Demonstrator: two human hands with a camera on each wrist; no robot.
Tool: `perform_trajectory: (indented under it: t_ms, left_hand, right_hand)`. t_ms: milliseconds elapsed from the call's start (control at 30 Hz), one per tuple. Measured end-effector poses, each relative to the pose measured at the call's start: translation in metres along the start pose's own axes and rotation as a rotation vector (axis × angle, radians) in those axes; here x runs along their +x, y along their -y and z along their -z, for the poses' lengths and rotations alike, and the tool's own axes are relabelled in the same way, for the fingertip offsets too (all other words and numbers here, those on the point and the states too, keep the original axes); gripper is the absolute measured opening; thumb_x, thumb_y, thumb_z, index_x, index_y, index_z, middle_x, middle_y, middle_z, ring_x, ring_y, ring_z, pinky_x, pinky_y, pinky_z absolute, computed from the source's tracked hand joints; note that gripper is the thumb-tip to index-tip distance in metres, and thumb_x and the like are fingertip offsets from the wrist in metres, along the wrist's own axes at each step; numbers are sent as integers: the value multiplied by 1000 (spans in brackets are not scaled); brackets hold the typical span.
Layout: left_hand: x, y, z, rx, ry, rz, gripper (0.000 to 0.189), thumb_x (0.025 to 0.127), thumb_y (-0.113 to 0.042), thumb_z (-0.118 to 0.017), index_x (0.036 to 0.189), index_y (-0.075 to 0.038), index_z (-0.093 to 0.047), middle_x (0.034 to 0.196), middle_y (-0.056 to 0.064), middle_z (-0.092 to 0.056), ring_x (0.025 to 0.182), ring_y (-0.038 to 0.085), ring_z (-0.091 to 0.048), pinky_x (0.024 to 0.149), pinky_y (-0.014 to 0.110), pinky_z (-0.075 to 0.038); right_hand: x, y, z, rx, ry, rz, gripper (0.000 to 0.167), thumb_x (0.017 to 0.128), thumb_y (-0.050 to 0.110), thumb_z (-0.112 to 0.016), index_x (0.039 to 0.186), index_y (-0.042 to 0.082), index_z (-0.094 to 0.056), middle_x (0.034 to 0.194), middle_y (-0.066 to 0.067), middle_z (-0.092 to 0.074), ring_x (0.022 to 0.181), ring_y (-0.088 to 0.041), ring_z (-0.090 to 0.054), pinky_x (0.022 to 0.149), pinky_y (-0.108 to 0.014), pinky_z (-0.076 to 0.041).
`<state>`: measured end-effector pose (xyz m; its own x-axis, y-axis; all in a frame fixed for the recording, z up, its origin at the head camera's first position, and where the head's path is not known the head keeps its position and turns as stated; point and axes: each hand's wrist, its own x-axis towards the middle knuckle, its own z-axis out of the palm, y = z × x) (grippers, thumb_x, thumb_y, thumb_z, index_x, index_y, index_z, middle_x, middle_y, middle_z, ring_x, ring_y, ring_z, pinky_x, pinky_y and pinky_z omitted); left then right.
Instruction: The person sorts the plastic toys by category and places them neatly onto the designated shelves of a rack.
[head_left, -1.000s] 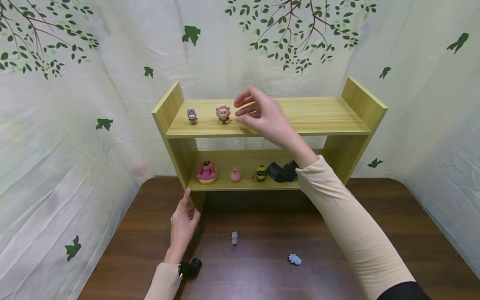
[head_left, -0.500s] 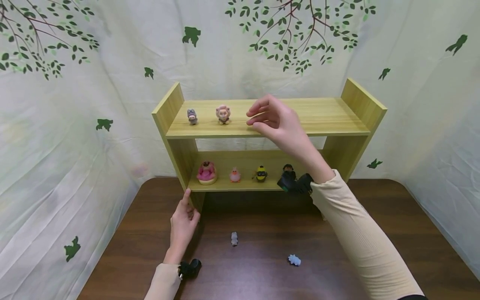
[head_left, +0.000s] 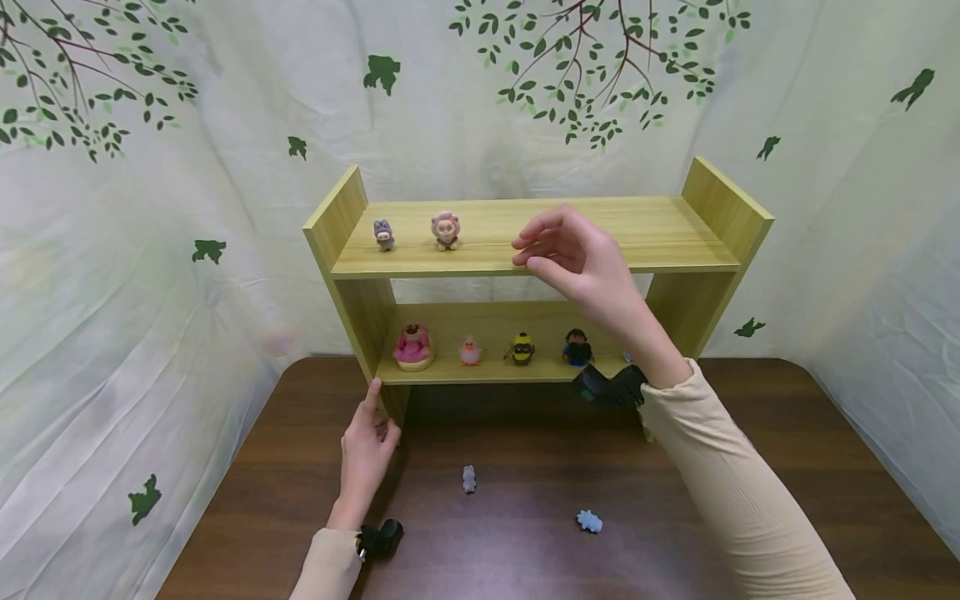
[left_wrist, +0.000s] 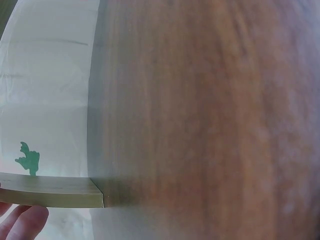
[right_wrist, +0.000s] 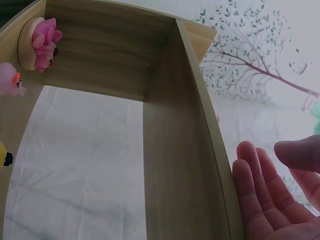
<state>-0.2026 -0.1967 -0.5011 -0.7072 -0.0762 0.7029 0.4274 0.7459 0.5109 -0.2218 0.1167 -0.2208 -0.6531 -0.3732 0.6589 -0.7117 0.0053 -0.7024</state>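
Observation:
In the head view my left hand [head_left: 366,446] is at the lower front of the two-tier wooden shelf's [head_left: 480,272] left side, index finger pointing up along its edge. The left wrist view shows fingertips [left_wrist: 31,220] against the side panel [left_wrist: 55,192]. My right hand [head_left: 581,258] hovers before the upper tier, fingers loosely bent, holding nothing. Left of it, a small grey figurine [head_left: 384,235] and a pink-maned figurine [head_left: 446,229] stand on that tier. Fingers of the right hand [right_wrist: 272,195] appear beside the upper board in the right wrist view.
On the lower tier stand a pink bear figurine [head_left: 414,346], a pink duck [head_left: 470,351], a yellow-and-black figurine [head_left: 522,349] and a dark-haired figurine [head_left: 577,347]. A small grey figurine [head_left: 468,479] and a pale blue one [head_left: 589,522] lie on the brown table [head_left: 517,558].
My right hand has drawn away from the pink-maned figurine, moving right and down toward me. The dark-haired figurine below has come into view. My left hand has stayed put.

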Motion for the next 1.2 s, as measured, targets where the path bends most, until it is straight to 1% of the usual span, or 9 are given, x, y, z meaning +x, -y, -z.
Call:
perform_trajectory:
  t_ms: [167, 367, 600, 767, 833, 933, 1200]
  left_hand:
    - [-1, 1, 0, 6, -5, -6, 93, 74, 18, -61, 150, -27, -28, 91, 15, -55, 72, 27, -62, 54, 39, -48]
    - [-1, -1, 1, 2, 9, 4, 90, 76, 15, -61, 150, -26, -29, 90, 14, -54, 71, 25, -60, 55, 38, -48]
    - [-1, -1, 1, -10, 13, 8, 90, 77, 15, -61, 150, -26, -28, 96, 15, -55, 73, 26, -62, 55, 38, -48]
    - [-1, -1, 1, -7, 16, 20, 90, 77, 15, -61, 149, -27, -29, 95, 14, -55, 72, 24, -60, 54, 36, -47]
    - [-1, 0, 1, -7, 16, 18, 90, 77, 15, -62, 149, -27, -29, 95, 14, -55, 71, 24, -60, 54, 36, -46]
    - [-1, 0, 1, -5, 12, 10, 90, 77, 15, -62, 150, -26, -29, 94, 14, -55, 71, 23, -59, 54, 36, -46]
    - [-1, 0, 1, -5, 9, 2, 91, 77, 15, -62, 150, -27, -28, 95, 15, -55, 72, 24, -61, 53, 36, -47]
  right_hand:
    - [-6, 1, 1, -13, -1, 23, 22, 88, -11, -59, 109, -9, -54, 105, -21, -60, 94, -25, -63, 84, -34, -50]
    - [-16, 1, 0, -14, -7, 7, 21, 88, -10, -59, 109, -7, -56, 105, -16, -62, 94, -27, -64, 82, -33, -51]
    - [-26, -2, -2, 14, -3, 0, 21, 88, -10, -58, 109, -7, -55, 105, -15, -63, 93, -26, -64, 84, -36, -51]
    - [-34, -8, -5, 19, 20, 0, 21, 88, -11, -58, 109, -6, -56, 105, -16, -62, 93, -29, -63, 83, -36, -51]
    - [-36, -11, -6, 24, 34, 3, 21, 88, -11, -58, 109, -6, -56, 105, -17, -61, 93, -31, -63, 83, -36, -51]
    - [-40, -15, -7, 24, 47, 7, 22, 87, -11, -58, 109, -6, -57, 105, -18, -61, 93, -32, -63, 83, -36, -51]
    - [-48, -26, -11, 19, 75, -19, 22, 88, -10, -60, 109, -3, -58, 104, -11, -62, 92, -29, -64, 81, -41, -51]
